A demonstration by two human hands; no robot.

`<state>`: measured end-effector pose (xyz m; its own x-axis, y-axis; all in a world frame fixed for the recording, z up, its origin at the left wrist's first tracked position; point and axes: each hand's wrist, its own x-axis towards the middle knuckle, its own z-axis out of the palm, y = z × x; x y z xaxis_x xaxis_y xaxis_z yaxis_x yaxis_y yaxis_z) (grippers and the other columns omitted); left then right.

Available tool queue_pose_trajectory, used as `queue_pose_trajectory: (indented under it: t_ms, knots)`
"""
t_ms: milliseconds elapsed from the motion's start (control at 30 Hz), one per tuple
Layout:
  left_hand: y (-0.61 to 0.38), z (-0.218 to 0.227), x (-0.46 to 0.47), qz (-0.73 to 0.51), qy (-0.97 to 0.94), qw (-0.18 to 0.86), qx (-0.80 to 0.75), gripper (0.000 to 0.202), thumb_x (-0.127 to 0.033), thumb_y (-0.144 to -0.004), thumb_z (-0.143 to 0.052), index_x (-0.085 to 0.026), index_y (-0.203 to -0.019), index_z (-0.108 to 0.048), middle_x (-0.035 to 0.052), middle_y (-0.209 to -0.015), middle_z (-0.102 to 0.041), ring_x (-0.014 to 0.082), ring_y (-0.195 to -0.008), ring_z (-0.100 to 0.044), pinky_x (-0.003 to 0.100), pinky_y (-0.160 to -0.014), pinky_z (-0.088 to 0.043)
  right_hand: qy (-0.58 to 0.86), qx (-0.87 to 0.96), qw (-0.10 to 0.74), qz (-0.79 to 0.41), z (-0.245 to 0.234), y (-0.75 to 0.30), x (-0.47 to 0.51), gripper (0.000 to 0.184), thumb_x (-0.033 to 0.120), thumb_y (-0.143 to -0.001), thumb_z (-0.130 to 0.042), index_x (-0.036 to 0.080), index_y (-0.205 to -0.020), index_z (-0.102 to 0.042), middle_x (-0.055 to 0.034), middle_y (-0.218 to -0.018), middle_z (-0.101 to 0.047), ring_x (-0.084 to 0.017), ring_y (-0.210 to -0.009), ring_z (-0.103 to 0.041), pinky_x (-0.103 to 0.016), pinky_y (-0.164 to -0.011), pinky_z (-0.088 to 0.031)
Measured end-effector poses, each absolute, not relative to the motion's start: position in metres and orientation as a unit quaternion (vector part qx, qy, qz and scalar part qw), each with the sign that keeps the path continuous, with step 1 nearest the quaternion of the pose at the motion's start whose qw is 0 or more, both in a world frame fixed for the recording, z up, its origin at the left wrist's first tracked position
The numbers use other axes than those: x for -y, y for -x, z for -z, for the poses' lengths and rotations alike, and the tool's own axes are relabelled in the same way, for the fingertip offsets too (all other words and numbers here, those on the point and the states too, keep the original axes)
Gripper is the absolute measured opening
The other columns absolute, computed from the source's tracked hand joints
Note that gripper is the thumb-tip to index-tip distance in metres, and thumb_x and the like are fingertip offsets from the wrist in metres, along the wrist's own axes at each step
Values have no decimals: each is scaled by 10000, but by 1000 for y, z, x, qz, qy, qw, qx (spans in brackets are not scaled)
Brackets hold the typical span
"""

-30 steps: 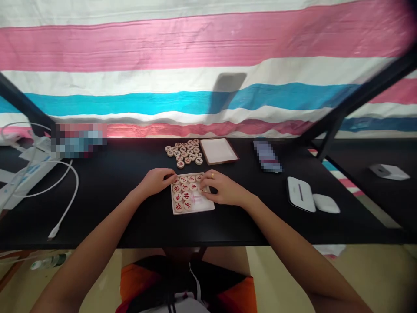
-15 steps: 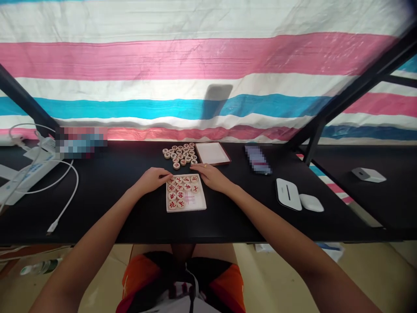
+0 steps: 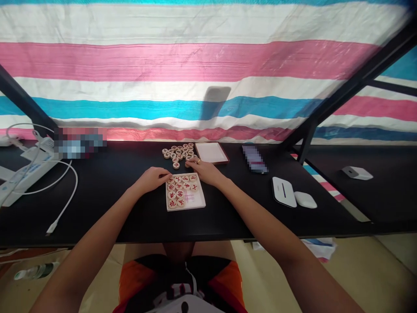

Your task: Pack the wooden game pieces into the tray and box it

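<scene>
A shallow white tray (image 3: 196,201) lies on the black table (image 3: 130,208) in front of me, holding several round wooden game discs (image 3: 180,187) with red characters. My left hand (image 3: 151,178) rests at the tray's upper left corner, fingers curled against its edge. My right hand (image 3: 203,170), a ring on one finger, reaches past the tray to the loose pile of discs (image 3: 177,153) behind it, its fingertips pinched on one disc at the pile's near right edge.
The tray's lid (image 3: 211,152) lies right of the pile. Further right sit a blurred packet (image 3: 255,158), a white device (image 3: 283,191) and a white case (image 3: 305,200). White cables (image 3: 61,191) and a power strip lie at the left. A striped cloth hangs behind.
My right hand left the tray's right side and moved up to the loose pile of discs. My left hand stayed at the tray's corner. The view shifted slightly.
</scene>
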<state>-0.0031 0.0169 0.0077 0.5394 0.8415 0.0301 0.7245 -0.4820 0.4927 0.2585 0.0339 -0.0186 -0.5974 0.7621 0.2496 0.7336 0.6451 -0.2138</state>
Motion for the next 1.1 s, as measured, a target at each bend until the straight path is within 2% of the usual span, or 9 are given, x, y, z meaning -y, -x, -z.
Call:
queue_pose_trajectory:
  t_ms: [133, 200, 300, 433, 600, 700, 933, 1100]
  knots:
    - [3, -9, -18, -128, -853, 214, -458, 375, -423, -885, -442, -200, -936, -738, 42, -924, -732, 201, -844, -647, 258, -741, -457, 411, 876, 236, -96, 18, -268, -30, 247, 221, -927, -448, 192, -1083, -638, -122, -1228, -561, -197, -1037, -611, -341, -865, -501]
    - [3, -10, -18, -127, -856, 214, -453, 379, -422, -887, -435, -198, -927, -739, 43, -916, -731, 197, -832, -645, 259, -741, -454, 412, 872, 239, -114, 15, -273, -28, 188, 244, -910, -487, 195, -1015, -636, -124, -1286, -530, -205, -1070, -594, -353, -876, -490]
    - [3, -10, -18, -127, -857, 216, -450, 374, -416, -884, -438, -196, -923, -737, 40, -907, -729, 192, -818, -641, 257, -738, -451, 399, 875, 229, -151, 12, -279, -27, 135, 238, -892, -505, 191, -959, -613, -102, -1199, -593, -177, -969, -617, -314, -825, -487]
    - [3, -8, -19, -134, -854, 217, -454, 379, -431, -878, -440, -199, -939, -734, 37, -905, -732, 187, -813, -641, 250, -735, -453, 404, 874, 227, -146, 10, -280, -27, 132, 236, -897, -488, 196, -947, -604, -68, -1030, -645, -157, -834, -616, -288, -762, -474]
    - [3, -10, -18, -128, -854, 215, -457, 388, -437, -880, -434, -196, -936, -733, 38, -902, -734, 188, -811, -644, 245, -716, -452, 402, 883, 223, -97, 11, -280, -26, 123, 222, -886, -510, 197, -903, -629, -93, -1122, -600, -188, -969, -595, -315, -828, -474]
    - [2, -10, -18, -125, -855, 209, -458, 388, -433, -884, -432, -195, -948, -730, 39, -917, -733, 190, -820, -646, 250, -724, -451, 408, 881, 224, -83, 10, -279, -25, 135, 233, -888, -517, 197, -908, -646, -91, -1040, -595, -185, -929, -593, -316, -834, -477]
    - [3, -9, -15, -138, -853, 205, -460, 387, -428, -881, -428, -195, -954, -728, 39, -943, -734, 194, -838, -645, 259, -760, -458, 411, 872, 229, -133, 4, -279, -20, 148, 247, -884, -512, 172, -843, -633, -76, -913, -600, -185, -866, -586, -331, -824, -468]
    - [3, -9, -13, -134, -852, 201, -465, 383, -424, -878, -431, -196, -943, -732, 39, -918, -734, 191, -810, -641, 257, -717, -454, 423, 863, 228, -156, 8, -280, -23, 85, 222, -838, -550, 173, -834, -619, -45, -843, -592, -157, -770, -578, -301, -760, -469]
